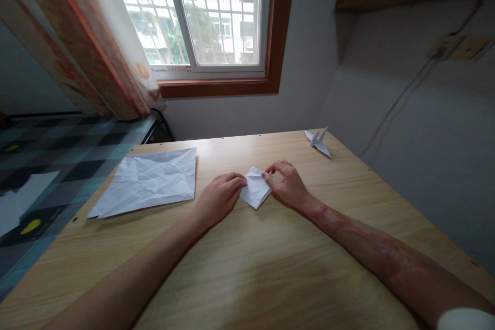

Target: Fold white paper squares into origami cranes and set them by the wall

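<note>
A small folded square of white paper (255,192) lies on the wooden table (247,263), turned with one corner toward me. My left hand (221,195) grips its left corner, fingers bent together over the edge. At the opposite side, my right hand (287,184) pinches the upper right edge between thumb and fingers. A crease or flap shows near the top of the square. Parts of both side corners are hidden under my fingers.
Creased white paper sheets (154,180) lie at the table's left. A folded paper crane (318,142) stands at the far right corner. Left of the table is a checked bed cover (23,149) with white paper (27,198) on it. A window (216,15) and walls are beyond.
</note>
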`<state>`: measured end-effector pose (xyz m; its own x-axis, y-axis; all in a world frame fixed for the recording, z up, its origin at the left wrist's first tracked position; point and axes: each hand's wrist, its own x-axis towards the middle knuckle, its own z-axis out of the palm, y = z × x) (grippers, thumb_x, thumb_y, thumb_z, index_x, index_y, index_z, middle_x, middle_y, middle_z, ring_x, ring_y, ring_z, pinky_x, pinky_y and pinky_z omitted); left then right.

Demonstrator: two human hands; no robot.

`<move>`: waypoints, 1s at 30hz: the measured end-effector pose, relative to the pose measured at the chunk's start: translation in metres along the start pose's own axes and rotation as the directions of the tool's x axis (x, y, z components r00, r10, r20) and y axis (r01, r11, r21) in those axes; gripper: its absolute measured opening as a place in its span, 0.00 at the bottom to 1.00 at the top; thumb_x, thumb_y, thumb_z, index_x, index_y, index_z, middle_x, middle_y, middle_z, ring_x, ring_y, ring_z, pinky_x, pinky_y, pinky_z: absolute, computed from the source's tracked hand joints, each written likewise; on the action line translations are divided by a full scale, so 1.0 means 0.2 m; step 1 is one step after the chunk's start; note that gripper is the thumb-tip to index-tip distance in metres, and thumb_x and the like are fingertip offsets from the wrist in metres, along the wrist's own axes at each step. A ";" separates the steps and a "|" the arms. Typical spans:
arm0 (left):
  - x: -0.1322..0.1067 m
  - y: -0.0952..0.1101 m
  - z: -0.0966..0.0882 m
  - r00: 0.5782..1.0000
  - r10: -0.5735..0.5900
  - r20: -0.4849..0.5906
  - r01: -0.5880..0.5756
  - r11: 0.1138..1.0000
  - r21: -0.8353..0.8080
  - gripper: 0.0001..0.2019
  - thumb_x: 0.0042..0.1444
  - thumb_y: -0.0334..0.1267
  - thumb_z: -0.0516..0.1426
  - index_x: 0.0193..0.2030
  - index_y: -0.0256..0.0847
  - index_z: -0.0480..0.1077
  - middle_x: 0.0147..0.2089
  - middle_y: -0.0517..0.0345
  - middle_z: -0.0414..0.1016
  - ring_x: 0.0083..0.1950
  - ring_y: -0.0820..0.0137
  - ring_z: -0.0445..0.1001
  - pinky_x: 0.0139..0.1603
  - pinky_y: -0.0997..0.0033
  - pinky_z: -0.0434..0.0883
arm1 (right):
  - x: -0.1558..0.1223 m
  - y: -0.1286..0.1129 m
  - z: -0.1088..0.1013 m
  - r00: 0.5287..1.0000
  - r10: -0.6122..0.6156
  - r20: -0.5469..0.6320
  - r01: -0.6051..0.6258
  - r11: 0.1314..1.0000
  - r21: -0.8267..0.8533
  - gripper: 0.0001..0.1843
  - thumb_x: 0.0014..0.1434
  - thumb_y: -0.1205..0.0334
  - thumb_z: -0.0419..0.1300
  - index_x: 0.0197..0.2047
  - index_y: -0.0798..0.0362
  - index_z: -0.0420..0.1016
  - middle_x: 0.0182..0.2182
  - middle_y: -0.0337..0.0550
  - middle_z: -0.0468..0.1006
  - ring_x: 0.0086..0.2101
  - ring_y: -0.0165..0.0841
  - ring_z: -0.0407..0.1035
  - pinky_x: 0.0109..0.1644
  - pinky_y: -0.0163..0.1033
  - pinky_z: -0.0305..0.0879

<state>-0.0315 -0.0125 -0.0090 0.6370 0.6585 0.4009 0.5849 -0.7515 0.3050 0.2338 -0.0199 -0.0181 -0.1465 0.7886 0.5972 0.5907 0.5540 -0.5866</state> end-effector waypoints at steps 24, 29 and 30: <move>0.00 0.08 -0.09 0.999 -0.006 0.040 0.013 0.985 -0.173 0.16 0.65 0.54 0.66 0.49 0.45 0.76 0.52 0.49 0.81 0.53 0.55 0.79 0.57 0.57 0.74 | -0.02 0.01 0.01 0.907 -0.198 0.373 0.113 0.965 0.236 0.39 0.69 0.61 0.67 0.79 0.50 0.63 0.60 0.53 0.84 0.50 0.42 0.78 0.60 0.49 0.74; 0.01 0.05 -0.08 0.998 -0.054 0.024 0.058 0.967 -0.249 0.15 0.69 0.54 0.63 0.46 0.44 0.76 0.48 0.50 0.82 0.49 0.59 0.79 0.54 0.60 0.75 | -0.02 -0.01 -0.01 0.916 -0.230 0.330 0.167 0.963 0.210 0.29 0.69 0.65 0.67 0.71 0.49 0.72 0.52 0.48 0.86 0.48 0.41 0.79 0.59 0.48 0.74; 0.01 0.05 -0.08 0.997 -0.071 0.019 0.073 0.965 -0.252 0.15 0.71 0.53 0.61 0.46 0.43 0.76 0.47 0.51 0.82 0.47 0.60 0.79 0.53 0.60 0.74 | -0.02 -0.02 -0.01 0.909 -0.256 0.328 0.205 0.962 0.182 0.25 0.69 0.65 0.66 0.67 0.49 0.74 0.50 0.48 0.86 0.47 0.41 0.79 0.59 0.49 0.74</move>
<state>-0.0326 -0.0186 0.0091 0.6033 0.7106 0.3621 0.4841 -0.6871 0.5417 0.2331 -0.0264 -0.0167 -0.5451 0.6626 0.5136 0.3932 0.7432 -0.5413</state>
